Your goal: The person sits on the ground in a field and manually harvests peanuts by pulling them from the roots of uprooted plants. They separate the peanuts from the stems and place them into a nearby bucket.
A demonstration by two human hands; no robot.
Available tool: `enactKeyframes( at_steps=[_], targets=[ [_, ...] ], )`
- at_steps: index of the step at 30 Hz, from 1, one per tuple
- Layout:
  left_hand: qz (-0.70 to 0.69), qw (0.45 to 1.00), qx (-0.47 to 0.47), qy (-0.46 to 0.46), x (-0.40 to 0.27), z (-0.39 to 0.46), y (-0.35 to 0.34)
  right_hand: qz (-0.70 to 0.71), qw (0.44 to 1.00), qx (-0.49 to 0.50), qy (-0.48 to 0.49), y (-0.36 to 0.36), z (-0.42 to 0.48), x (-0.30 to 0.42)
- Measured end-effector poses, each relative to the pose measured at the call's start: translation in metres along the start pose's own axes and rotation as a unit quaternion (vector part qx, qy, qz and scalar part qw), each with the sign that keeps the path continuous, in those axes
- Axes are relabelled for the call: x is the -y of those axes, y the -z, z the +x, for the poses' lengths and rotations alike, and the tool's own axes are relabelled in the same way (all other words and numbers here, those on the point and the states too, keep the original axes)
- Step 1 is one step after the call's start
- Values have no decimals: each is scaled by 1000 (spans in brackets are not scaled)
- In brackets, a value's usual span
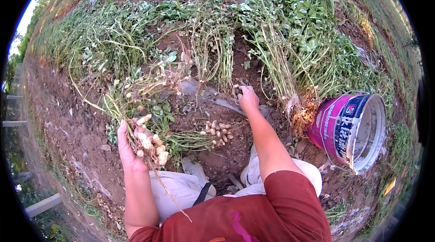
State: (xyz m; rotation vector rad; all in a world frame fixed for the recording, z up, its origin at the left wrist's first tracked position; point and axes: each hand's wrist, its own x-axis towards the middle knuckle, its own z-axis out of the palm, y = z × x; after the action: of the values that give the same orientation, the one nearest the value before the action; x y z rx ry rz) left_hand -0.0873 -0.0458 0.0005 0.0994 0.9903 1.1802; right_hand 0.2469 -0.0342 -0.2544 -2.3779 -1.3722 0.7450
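My left hand (131,150) is closed round the stems of an uprooted peanut plant, whose cluster of pale pods (153,145) hangs beside the palm. My right hand (248,98) reaches forward to the base of some peanut stems; a small pod (236,86) is at its fingertips, and whether it is gripped I cannot tell. Between my hands, a second bunch of peanut pods (218,132) lies on the soil with its green stems pointing left. Pulled peanut plants (214,38) lie in a row ahead, their roots towards me.
A pink and blue plastic bucket (328,130) with a wire handle lies tilted on the right, its mouth facing right. Strips of plastic film (204,94) are partly buried in the soil. My knees are bent close to the ground. A fence with pale posts (42,205) stands far left.
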Motion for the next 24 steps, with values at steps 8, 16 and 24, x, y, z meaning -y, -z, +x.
enactKeyframes(
  at_steps=[8,16,24],
  targets=[
    [15,999,-32,-5,3,8,-7,-47,998,41,9,-18,25,12],
    [26,999,-13,24,10,24,-16,-83,996,-18,24,-16,30,19],
    [58,998,-7,-4,18,34,-28,-92,986,125,-58,2,-9,15]
  ],
)
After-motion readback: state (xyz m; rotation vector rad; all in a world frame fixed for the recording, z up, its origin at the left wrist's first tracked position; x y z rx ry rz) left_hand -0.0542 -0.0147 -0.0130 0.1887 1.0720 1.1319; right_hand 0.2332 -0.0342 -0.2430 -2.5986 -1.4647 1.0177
